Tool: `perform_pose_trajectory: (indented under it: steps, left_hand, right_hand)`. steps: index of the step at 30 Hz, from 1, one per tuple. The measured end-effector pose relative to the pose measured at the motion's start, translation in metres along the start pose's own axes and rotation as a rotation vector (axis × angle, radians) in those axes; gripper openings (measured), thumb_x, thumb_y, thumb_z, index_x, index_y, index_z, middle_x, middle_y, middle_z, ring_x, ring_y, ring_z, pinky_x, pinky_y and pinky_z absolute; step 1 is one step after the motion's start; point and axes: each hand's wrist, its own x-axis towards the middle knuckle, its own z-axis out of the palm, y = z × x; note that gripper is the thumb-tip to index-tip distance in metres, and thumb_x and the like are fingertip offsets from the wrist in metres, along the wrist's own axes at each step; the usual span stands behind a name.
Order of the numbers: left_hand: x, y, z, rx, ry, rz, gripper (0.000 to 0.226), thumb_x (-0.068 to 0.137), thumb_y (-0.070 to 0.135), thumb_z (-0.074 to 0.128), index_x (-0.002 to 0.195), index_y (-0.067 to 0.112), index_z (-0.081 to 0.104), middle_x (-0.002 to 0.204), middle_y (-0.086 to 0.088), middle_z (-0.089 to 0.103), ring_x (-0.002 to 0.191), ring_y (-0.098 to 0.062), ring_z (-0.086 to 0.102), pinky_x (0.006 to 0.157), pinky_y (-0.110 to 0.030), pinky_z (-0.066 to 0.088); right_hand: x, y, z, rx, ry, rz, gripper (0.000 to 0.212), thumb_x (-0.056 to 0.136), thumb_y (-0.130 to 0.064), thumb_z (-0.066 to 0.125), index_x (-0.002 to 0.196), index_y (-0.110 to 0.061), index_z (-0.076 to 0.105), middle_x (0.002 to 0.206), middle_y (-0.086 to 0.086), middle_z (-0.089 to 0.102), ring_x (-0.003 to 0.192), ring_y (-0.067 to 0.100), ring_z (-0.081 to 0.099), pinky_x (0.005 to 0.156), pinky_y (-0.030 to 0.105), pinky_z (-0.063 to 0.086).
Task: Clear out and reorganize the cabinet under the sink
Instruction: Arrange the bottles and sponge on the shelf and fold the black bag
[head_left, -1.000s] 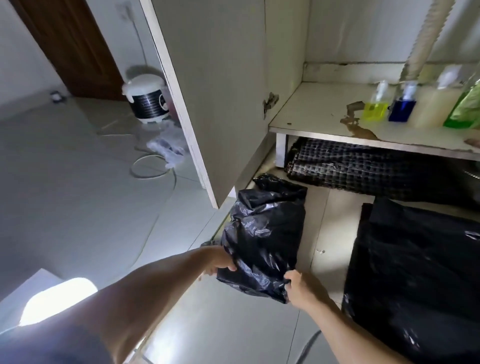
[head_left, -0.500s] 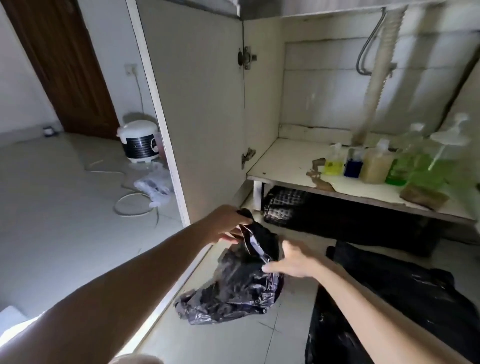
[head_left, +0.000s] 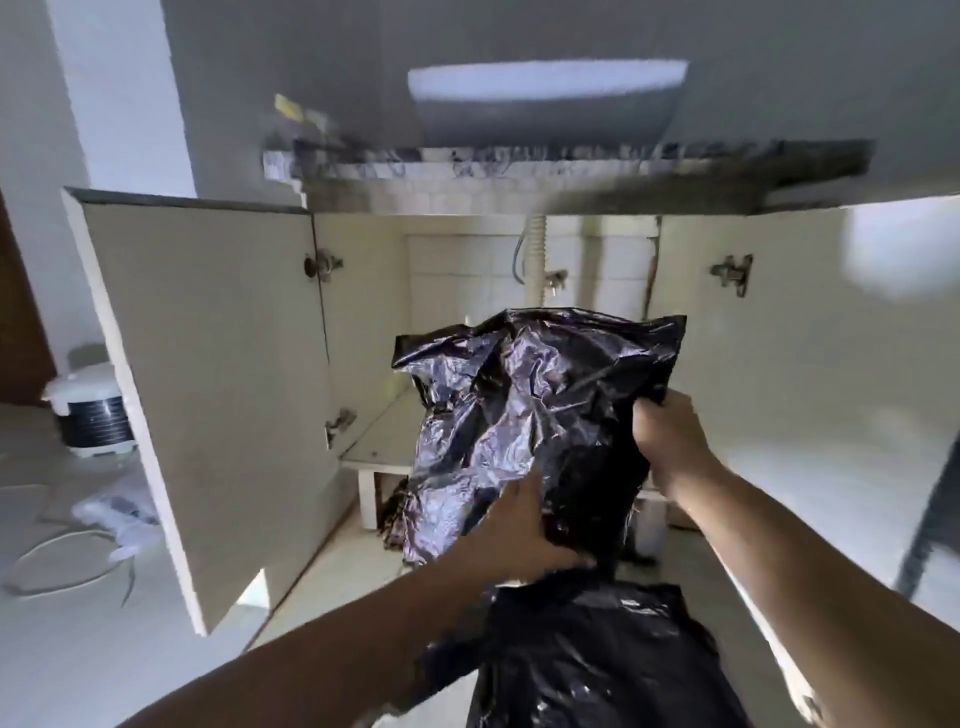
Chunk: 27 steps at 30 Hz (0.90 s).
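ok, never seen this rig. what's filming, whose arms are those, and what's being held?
No robot here: one wide-angle camera on a person's head, looking forward and down, so the arms are the wearer's own. Both hands hold a crumpled black plastic bag up before the open cabinet under the sink. The left hand supports it from below; the right hand has a grip on its right edge. A second black bag lies on the floor below. A white cooker-like appliance stands at far left.

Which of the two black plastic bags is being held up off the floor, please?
The crumpled upper black bag, gripped by both the left hand and right hand; the other bag lies below.
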Motion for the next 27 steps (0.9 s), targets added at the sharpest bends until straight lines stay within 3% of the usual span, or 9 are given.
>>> perform_pose_trajectory:
  steps: [3,8,10,12,15,18,20,22,27]
  left_hand:
    - [0.020,0.019,0.041,0.065,-0.003,-0.031,0.094,0.049,0.049,0.062,0.134,0.017,0.036,0.126,-0.009,0.054,0.116,-0.028,0.055,0.095,-0.041,0.049]
    - [0.036,0.042,0.063,0.255,0.116,-0.097,0.041,0.079,0.014,0.053,0.119,0.018,0.051,0.111,-0.014,0.063,0.102,-0.039,0.062,0.084,-0.043,0.054]
    - [0.045,0.047,0.057,0.221,0.208,-0.104,0.031,0.081,0.014,0.050,0.111,0.017,0.058,0.106,-0.014,0.066,0.097,-0.037,0.064,0.083,-0.043,0.056]
    - [0.050,0.047,0.046,0.162,0.267,-0.105,0.025,0.083,0.016,0.048,0.105,0.014,0.059,0.099,-0.014,0.066,0.091,-0.035,0.065,0.078,-0.042,0.056]
    - [0.050,0.040,0.031,0.047,0.287,-0.048,0.013,0.084,0.014,0.044,0.092,0.014,0.055,0.080,-0.010,0.061,0.073,-0.030,0.061,0.061,-0.033,0.050]
    - [0.039,0.028,0.024,-0.052,0.231,0.011,0.020,0.088,0.010,0.045,0.071,0.020,0.051,0.065,-0.003,0.053,0.057,-0.020,0.049,0.051,-0.026,0.037]
    - [0.031,0.025,0.019,-0.054,0.204,0.038,0.019,0.088,0.010,0.047,0.073,0.017,0.055,0.065,-0.003,0.054,0.053,-0.017,0.046,0.047,-0.024,0.034]
    - [0.025,0.024,0.012,-0.025,0.162,0.094,0.015,0.088,0.010,0.049,0.081,0.013,0.062,0.067,-0.004,0.057,0.054,-0.016,0.047,0.049,-0.024,0.037]
    - [0.014,0.018,0.006,0.096,-0.063,0.146,0.029,0.091,0.034,0.057,0.111,0.012,0.059,0.097,-0.007,0.065,0.082,-0.018,0.057,0.074,-0.028,0.046]
  right_hand:
    - [0.010,0.013,-0.032,0.088,0.064,0.092,0.021,0.083,-0.003,0.045,0.068,-0.007,0.059,0.071,0.007,0.060,0.068,0.026,0.055,0.062,0.032,0.041]
    - [0.024,0.022,-0.066,0.204,0.121,0.170,0.022,0.087,-0.010,0.045,0.069,-0.012,0.056,0.078,0.012,0.058,0.070,0.027,0.051,0.057,0.031,0.037]
    - [0.029,0.027,-0.074,0.034,0.062,0.113,0.027,0.083,-0.035,0.053,0.073,-0.010,0.059,0.087,0.016,0.062,0.079,0.031,0.059,0.067,0.035,0.046]
    - [0.023,0.020,-0.083,-0.383,-0.076,0.019,0.050,0.076,-0.056,0.057,0.088,-0.007,0.055,0.095,0.017,0.065,0.089,0.033,0.062,0.075,0.038,0.049]
    - [0.004,0.000,-0.082,-0.740,-0.087,-0.319,0.054,0.083,-0.032,0.065,0.123,-0.009,0.038,0.128,0.016,0.050,0.116,0.030,0.051,0.089,0.034,0.041]
    - [-0.023,-0.012,-0.059,-0.703,-0.308,-0.561,0.076,0.083,-0.008,0.059,0.148,-0.020,0.020,0.152,-0.007,0.029,0.131,0.014,0.040,0.101,0.026,0.035]
    - [-0.034,0.000,-0.037,-0.801,-0.510,-0.555,0.071,0.082,0.005,0.053,0.143,-0.024,0.030,0.140,-0.018,0.040,0.123,0.007,0.045,0.097,0.025,0.042]
    - [-0.034,0.020,-0.023,-0.968,-0.584,-0.560,0.043,0.083,0.002,0.051,0.118,-0.023,0.047,0.111,-0.011,0.058,0.100,0.014,0.057,0.081,0.030,0.051]
    - [-0.014,0.042,-0.029,-1.012,-0.459,-0.528,0.014,0.089,-0.010,0.046,0.086,-0.017,0.057,0.090,0.001,0.062,0.083,0.021,0.060,0.069,0.030,0.048]
